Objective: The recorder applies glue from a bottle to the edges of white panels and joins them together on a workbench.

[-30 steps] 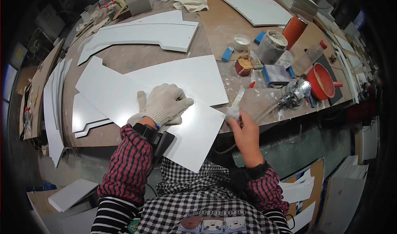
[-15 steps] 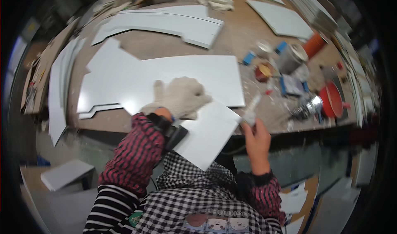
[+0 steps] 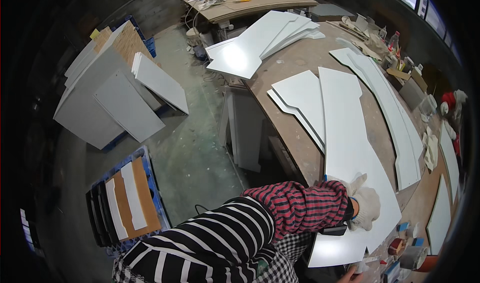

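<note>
My view has swung left toward the floor; my gloved left hand (image 3: 362, 208) still presses spread on the long white cut panel (image 3: 350, 153) at the brown workbench's (image 3: 295, 73) near edge; my right hand (image 3: 356, 272) is barely visible, grip unclear; the panel seems unmoved.

Gloved left hand (image 3: 364, 207) pressed flat on a long white panel (image 3: 350, 148) at lower right of the frame, over a brown workbench (image 3: 300, 68). More white panels (image 3: 260, 45) stacked at top centre. Grey boards (image 3: 115, 100) leaning at upper left. Right hand barely visible at the bottom edge.
</note>
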Available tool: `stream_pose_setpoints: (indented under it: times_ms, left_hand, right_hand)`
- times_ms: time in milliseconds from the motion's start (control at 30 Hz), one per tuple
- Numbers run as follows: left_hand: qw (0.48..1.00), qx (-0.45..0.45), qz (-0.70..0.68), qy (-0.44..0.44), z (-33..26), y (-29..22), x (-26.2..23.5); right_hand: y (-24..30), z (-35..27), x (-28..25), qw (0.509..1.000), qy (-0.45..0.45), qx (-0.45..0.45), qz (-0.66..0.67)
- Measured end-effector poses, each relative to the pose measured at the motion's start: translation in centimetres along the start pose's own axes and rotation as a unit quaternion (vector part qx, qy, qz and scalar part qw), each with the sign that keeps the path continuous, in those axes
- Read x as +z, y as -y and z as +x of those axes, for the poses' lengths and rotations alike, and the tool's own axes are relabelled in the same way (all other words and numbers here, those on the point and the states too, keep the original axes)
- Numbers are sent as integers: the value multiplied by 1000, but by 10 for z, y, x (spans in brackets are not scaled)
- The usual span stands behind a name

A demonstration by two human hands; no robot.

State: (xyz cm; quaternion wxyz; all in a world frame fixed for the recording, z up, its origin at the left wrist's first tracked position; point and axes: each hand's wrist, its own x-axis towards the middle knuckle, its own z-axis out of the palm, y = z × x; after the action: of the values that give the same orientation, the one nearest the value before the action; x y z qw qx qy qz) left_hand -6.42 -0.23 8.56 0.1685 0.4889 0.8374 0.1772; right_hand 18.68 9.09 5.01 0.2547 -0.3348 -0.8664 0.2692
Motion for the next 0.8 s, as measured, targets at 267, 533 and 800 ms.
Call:
stream_pose_setpoints:
  times_ms: [267,533,800]
  left_hand:
    - [1000,16,-8,-19,1,3,7]
    - [999,1,-11,-33,7,6,13]
    - [998,-2,1,-55,17,11,27]
  right_hand:
    - [-10,1,-3,1000,29,8,-5]
    - [3,0,-5,1000,6,-4,-15]
    - [13,3,2,999,48,-8,9]
